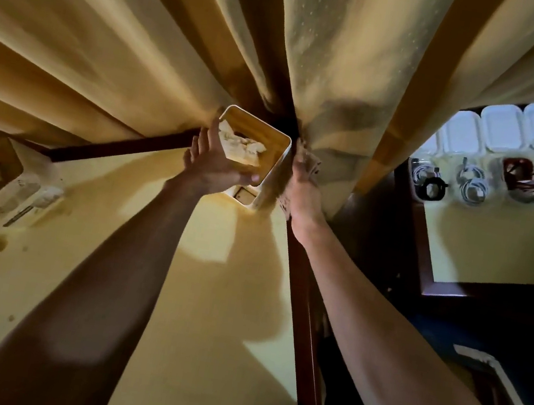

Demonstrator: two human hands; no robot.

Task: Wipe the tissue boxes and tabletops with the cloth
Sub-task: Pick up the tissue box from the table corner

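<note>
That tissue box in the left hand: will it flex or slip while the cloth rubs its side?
Tissue box looks rigid-walled, so it probably won't flex. The left hand lifts it alone, so it's likely light. Its smooth walls may slip under the cloth that the right hand presses.

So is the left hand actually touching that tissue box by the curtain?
Touching: the head view shows the left hand gripping the tissue box, thumb over its near rim.
</note>
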